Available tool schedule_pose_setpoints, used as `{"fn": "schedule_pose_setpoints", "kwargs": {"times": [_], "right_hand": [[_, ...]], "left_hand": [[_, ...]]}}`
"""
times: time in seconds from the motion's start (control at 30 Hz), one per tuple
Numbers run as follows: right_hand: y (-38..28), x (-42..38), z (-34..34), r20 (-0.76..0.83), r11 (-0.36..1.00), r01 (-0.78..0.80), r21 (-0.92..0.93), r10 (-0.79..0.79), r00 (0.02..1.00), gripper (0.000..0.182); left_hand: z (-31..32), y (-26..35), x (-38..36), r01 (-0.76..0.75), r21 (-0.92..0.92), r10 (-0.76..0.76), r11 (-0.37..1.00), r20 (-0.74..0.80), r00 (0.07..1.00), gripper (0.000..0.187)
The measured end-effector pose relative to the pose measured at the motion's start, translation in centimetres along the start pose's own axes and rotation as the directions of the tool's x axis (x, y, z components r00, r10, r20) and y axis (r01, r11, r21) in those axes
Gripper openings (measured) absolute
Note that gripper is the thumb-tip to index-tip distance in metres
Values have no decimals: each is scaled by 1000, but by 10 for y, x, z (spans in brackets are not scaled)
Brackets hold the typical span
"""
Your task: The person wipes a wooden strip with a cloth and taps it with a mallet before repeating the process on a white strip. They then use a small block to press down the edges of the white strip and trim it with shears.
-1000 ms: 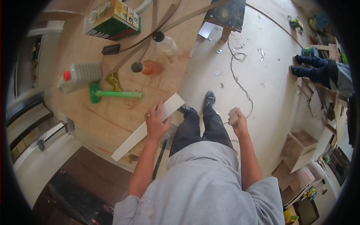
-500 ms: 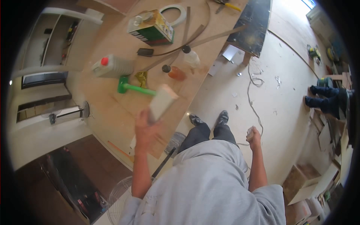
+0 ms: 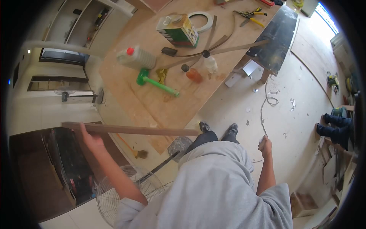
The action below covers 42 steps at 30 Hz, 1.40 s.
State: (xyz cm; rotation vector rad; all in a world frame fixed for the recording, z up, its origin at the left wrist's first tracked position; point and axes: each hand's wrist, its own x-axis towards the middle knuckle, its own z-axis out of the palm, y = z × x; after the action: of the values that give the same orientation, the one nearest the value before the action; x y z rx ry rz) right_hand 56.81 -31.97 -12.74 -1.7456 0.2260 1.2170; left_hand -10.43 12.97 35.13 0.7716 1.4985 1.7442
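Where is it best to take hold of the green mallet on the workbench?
Probably by the handle of the green mallet, near its free end, coming from above. It lies flat and bare on the workbench, while bottles crowd its head end.

Plywood worktable (image 3: 152,101): green mallet (image 3: 157,84); plastic jug (image 3: 136,58); tin can (image 3: 178,29); tape roll (image 3: 201,16)

My right hand (image 3: 265,145) closes over a small object too hidden to identify, my left hand (image 3: 90,139) covers part of the board (image 3: 133,130), and the co-worker's legs (image 3: 335,128) are cut off by the lens edge.
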Motion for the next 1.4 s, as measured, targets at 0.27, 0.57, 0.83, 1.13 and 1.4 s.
{"fn": "schedule_pose_setpoints", "kwargs": {"times": [0.27,0.57,0.83,1.13,1.4], "right_hand": [[-16,-35,-7,-143,998,64,22,-61,988,39],[61,-88,-41,-349,999,-35,42,47,936,38],[82,-137,-14,-412,995,-62,73,87,907,39],[72,-141,14,-446,993,-10,118,62,893,43],[28,-125,36,-411,991,116,71,-77,908,47]], "left_hand": [[-79,-206,40,575,-20,-540,818,-371,755,68],[-88,-300,49,724,254,-523,642,-545,655,64],[-35,-332,36,503,713,-89,488,-532,842,75],[57,-303,-132,-928,248,-299,278,940,162,92],[83,-284,-109,-853,177,-517,490,847,-121,78]]}}
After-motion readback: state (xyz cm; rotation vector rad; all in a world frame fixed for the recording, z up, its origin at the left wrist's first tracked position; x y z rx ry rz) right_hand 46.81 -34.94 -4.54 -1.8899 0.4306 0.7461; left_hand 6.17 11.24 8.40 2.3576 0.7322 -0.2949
